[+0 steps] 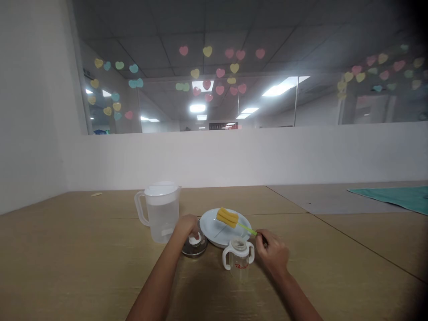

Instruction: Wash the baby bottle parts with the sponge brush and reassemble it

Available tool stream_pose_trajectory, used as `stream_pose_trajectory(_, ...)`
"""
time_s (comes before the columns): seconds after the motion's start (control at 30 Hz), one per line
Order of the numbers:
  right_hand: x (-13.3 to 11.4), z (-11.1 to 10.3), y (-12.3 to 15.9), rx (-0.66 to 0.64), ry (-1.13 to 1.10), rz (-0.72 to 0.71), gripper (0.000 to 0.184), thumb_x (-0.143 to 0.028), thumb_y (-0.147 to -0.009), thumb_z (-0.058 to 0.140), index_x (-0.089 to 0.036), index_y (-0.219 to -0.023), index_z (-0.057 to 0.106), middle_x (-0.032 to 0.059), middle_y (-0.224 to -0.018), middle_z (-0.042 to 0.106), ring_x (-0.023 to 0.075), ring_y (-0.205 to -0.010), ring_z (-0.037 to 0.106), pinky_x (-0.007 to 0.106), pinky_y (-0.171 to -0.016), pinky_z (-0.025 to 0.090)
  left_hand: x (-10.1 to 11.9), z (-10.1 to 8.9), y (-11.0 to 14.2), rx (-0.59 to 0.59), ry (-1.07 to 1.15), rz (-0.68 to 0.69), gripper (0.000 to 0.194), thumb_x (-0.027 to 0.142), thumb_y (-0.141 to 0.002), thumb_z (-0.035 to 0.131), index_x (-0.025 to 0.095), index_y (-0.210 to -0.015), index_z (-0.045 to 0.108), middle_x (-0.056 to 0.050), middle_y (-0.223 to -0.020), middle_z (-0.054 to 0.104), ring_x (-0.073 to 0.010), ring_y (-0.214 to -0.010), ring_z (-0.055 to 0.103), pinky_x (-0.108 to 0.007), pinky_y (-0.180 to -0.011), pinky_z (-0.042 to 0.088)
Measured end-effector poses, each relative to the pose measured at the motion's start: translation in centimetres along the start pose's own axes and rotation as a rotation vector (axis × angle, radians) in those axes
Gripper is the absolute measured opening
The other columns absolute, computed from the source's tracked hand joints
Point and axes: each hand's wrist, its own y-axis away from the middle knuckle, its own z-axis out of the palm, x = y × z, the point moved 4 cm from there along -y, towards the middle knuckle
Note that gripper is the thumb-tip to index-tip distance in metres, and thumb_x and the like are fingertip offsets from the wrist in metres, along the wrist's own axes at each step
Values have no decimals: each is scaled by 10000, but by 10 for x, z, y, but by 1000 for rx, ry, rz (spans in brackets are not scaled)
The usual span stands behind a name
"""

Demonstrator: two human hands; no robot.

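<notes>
My right hand [272, 252] is closed around the handle of a bottle brush with a yellow sponge head [227, 217] and a green stem. The sponge head is over a white bowl [207, 235]. In front of the bowl stands a clear baby bottle [239, 263] with white side handles, red lettering and an open top. My left hand [187, 226] reaches down into a round metal dish [194, 253], its fingers curled at a small white ring-shaped part [195, 239]. Whether the fingers grip that part is partly hidden.
A translucent plastic pitcher [163, 218] with a white lid stands left of the dish, close to my left forearm. A green cloth [394, 197] lies at the far right of the wooden table [83, 267]. Behind the table is a white wall [214, 158] below a window with heart stickers.
</notes>
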Motion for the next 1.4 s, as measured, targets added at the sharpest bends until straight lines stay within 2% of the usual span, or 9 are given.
stream_pose_trajectory(0.13,1,1,0,-16,5,20,359,-339,-772,367,-170,-699,676,69,-680,683,164,-616,586,242,-580,348,1,1,3,-65,-99,-72,219,230,-462,787,156,-641,684,-122,-737,708,-290,-720,658,-332,-627,496)
stream_pose_trajectory(0.27,3,2,0,-11,9,88,372,-344,-770,358,-164,-712,678,77,-692,683,163,-614,578,242,-574,337,11,-16,20,21,-131,-4,368,309,-525,767,170,-857,691,-123,-961,690,-288,-889,634,-310,-713,475)
stream_pose_trajectory(0.43,8,0,-1,-1,26,214,389,-360,-764,352,-157,-749,684,76,-704,679,162,-605,561,244,-561,318,64,-11,49,-7,87,540,727,455,-553,731,251,-1214,509,-33,-1178,592,-205,-989,586,-238,-762,445)
stream_pose_trajectory(0.5,9,0,-1,-12,22,246,393,-366,-763,352,-156,-754,684,76,-705,677,163,-609,556,244,-564,317,85,0,54,3,88,679,729,448,-562,726,244,-1223,495,-43,-1204,571,-227,-1033,559,-261,-799,432)
stream_pose_trajectory(0.63,11,-4,-2,-6,15,316,391,-361,-760,351,-160,-778,686,73,-716,675,163,-613,548,244,-562,305,105,17,50,81,24,734,649,359,-584,724,211,-1182,519,-70,-1157,584,-247,-1054,531,-288,-841,410)
stream_pose_trajectory(0.87,14,-6,-3,20,8,428,415,-356,-745,340,-154,-811,697,92,-733,677,173,-601,531,254,-561,291,102,4,57,13,159,790,524,370,-558,733,242,-1049,600,1,-1051,603,-205,-951,559,-243,-751,431)
stream_pose_trajectory(1.13,6,-18,-3,179,-100,462,487,-427,-841,275,-139,-948,654,83,-728,659,171,-612,552,247,-567,338,68,-30,47,315,528,704,529,288,-580,726,199,-1090,616,-8,-1076,636,-192,-965,572,-241,-820,438)
stream_pose_trajectory(1.27,-7,-18,-4,178,-100,233,505,-468,-882,286,-129,-883,661,82,-740,663,140,-602,555,231,-593,357,56,-35,31,629,439,613,591,221,-570,729,175,-1143,591,-59,-1139,603,-212,-1034,537,-304,-943,385)
stream_pose_trajectory(1.4,-19,-13,-1,153,-1,-13,402,-394,-905,366,-164,-823,686,41,-701,663,104,-606,553,207,-602,337,54,-30,18,731,307,607,567,161,-588,689,175,-1145,586,-70,-1122,589,-217,-1049,512,-320,-955,375)
